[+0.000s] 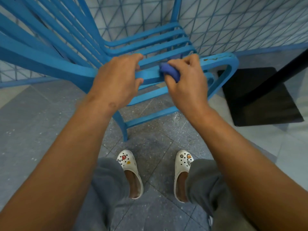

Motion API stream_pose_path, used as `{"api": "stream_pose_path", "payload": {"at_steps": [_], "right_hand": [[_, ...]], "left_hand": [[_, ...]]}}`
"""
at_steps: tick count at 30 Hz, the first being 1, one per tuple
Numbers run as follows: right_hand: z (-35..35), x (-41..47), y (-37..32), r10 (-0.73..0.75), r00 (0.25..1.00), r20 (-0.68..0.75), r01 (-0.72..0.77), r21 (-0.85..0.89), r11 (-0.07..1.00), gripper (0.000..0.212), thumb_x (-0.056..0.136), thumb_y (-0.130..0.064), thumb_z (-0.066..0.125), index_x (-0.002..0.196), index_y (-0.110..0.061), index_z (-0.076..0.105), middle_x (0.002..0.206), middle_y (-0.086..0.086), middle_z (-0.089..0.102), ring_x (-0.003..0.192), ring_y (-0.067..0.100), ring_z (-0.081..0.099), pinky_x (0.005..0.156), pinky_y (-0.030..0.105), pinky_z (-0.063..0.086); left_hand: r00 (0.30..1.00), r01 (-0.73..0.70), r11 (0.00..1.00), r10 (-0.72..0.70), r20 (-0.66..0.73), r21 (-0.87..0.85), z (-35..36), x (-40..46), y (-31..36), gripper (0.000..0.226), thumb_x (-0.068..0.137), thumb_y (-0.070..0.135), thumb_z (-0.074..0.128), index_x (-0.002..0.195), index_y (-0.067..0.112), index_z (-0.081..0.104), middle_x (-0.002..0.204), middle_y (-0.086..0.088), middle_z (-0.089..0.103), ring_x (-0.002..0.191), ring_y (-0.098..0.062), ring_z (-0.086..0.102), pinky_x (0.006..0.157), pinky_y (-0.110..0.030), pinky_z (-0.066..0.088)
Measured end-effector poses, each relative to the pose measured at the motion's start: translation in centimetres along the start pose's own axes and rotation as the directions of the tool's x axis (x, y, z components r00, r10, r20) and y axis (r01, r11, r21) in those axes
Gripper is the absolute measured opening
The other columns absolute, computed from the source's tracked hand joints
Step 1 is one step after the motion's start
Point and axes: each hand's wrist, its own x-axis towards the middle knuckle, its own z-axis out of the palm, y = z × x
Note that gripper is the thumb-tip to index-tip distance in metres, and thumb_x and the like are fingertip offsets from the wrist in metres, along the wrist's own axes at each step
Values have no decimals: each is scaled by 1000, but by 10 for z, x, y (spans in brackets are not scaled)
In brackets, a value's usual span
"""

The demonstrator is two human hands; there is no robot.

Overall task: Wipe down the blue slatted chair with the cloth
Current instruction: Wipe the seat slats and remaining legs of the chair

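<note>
Gripping one slat of the blue slatted painted chair point(150, 44) with our left hand point(116, 77): fingers point(138, 59) curl over the top, thumb hooks under. Our right hand point(186, 79) holds a wadded dark-blue cloth point(170, 72), fingers point(191, 60) curled round it, pressing it on the same slat just beside the left hand. The chair appears tipped toward us, its back slats fanning off upper left, the curved frame end beside the right hand showing chipped paint. It stands on a grey speckled tile floor point(33, 130) near a pale wall with a blue triangle grid point(233, 22). Black square base and post point(258, 97) sit at right. White clogs with charms point(130, 172) below, grey trousers point(110, 184).
</note>
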Motion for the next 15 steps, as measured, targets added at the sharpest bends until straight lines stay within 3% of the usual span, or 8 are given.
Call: {"api": "stream_pose_path", "payload": {"at_steps": [4, 8, 11, 15], "right_hand": [[13, -8, -18, -94, 991, 96, 92, 22, 996, 26, 93, -33, 62, 117, -30, 71, 113, 3, 53, 88, 26, 61, 69, 43, 54], [-12, 8, 14, -12, 999, 52, 12, -8, 1000, 23, 98, -38, 60, 118, -35, 71, 113, 0, 54, 94, 11, 55, 83, 42, 53], [-23, 11, 25, 49, 999, -2, -49, -4, 999, 21, 100, -38, 58, 116, -34, 71, 111, 0, 53, 91, 1, 46, 81, 37, 50], [8, -7, -11, -35, 995, 93, 38, -32, 999, 26, 97, -35, 60, 121, -32, 70, 115, 2, 52, 90, 22, 59, 69, 32, 44]], "left_hand": [[1000, 17, 1000, -18, 12, 23, -1, 3, -2, 62, 91, 32, 72, 147, 31, 44, 126, 13, 68, 124, -28, 55, 101, -44, 44], [999, 39, 999, -38, 20, -30, -3, 3, -4, 64, 91, 32, 73, 147, 32, 43, 120, 15, 69, 121, -25, 57, 101, -45, 46], [1000, 28, 999, -28, 1, -27, -1, 3, -5, 62, 91, 31, 74, 146, 29, 44, 119, 13, 69, 120, -25, 58, 100, -45, 46], [998, 55, 998, -55, 2, -40, 2, 6, -5, 65, 89, 34, 75, 145, 33, 44, 118, 15, 70, 119, -23, 60, 101, -45, 48]]}}
